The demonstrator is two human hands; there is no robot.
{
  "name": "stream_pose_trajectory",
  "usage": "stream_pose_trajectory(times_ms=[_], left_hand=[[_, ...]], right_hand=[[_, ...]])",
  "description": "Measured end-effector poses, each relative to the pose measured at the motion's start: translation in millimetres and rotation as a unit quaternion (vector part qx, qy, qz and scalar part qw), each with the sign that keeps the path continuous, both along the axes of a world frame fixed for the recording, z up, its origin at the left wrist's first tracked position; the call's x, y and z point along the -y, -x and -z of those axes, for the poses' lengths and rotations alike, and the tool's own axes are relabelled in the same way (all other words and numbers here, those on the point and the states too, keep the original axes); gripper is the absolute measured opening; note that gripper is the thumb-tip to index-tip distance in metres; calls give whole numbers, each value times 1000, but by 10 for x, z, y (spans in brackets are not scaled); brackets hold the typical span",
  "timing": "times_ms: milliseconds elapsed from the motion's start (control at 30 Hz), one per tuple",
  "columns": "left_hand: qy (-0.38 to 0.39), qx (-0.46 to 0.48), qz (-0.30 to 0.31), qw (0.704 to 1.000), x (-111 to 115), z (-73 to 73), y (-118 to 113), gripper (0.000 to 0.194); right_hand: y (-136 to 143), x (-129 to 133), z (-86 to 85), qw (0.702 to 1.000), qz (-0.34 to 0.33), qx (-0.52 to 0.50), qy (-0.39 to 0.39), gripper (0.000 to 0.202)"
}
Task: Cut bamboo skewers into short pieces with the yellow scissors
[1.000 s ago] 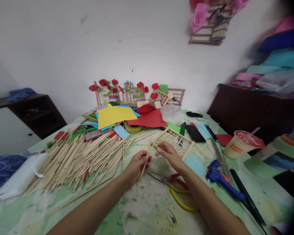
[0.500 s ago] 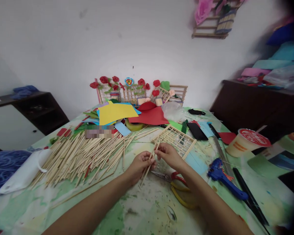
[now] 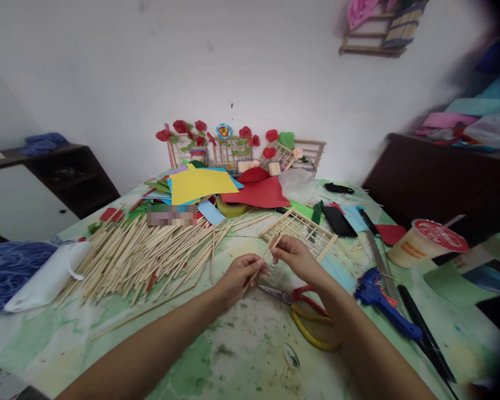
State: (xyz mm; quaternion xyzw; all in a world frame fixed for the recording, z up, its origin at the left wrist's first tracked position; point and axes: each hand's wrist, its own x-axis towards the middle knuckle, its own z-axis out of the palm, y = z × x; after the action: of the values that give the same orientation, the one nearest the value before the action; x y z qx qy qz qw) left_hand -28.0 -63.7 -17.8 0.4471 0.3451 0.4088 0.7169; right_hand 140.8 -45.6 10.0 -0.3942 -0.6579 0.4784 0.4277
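Observation:
My left hand (image 3: 241, 275) pinches thin wooden sticks (image 3: 268, 254) low down, with the lower ends poking out below the fingers. Higher up, my right hand (image 3: 295, 258) has its fingertips closed on the same sticks. They slant up to the right; I cannot tell exactly how many there are. Just behind my right hand lies a wooden lattice panel (image 3: 304, 230) made of crossed sticks. Scissors with red and yellow handles (image 3: 306, 333) lie below my right wrist, blades pointing toward my left hand.
A big pile of loose sticks (image 3: 129, 261) spreads at left, beside a white plastic holder (image 3: 45, 278) and blue yarn (image 3: 12, 272). Coloured sheets (image 3: 204, 186) lie behind. At right are a blue glue gun (image 3: 385, 305), a phone (image 3: 339, 221) and a sealed cup (image 3: 425, 244).
My view has turned slightly, so the table things sit a little further right. Both hands keep hold of the sticks, which now look closer together between the fingers.

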Motion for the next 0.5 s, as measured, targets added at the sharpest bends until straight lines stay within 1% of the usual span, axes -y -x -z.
stream_pose_trajectory(times_ms=[133, 233, 300, 367, 433, 500], left_hand=[[16, 0, 16, 1000, 16, 1, -5, 28], [24, -3, 16, 1000, 16, 4, -2, 28], [33, -4, 4, 999, -15, 12, 17, 28], [55, -9, -24, 998, -82, 33, 55, 27], [68, -19, -65, 995, -173, 63, 107, 26], [34, -32, -114, 992, -259, 88, 164, 28]], right_hand=[[-18, -1, -11, 1000, 3, -3, 6, 13], [-33, -3, -19, 1000, 5, -12, 14, 14], [-52, -7, -27, 1000, 9, -22, 16, 15], [-80, -13, -38, 999, 23, -35, 18, 16], [-109, -21, -51, 995, 57, -71, 27, 18], [-125, -32, -60, 987, 96, -120, 37, 21]])
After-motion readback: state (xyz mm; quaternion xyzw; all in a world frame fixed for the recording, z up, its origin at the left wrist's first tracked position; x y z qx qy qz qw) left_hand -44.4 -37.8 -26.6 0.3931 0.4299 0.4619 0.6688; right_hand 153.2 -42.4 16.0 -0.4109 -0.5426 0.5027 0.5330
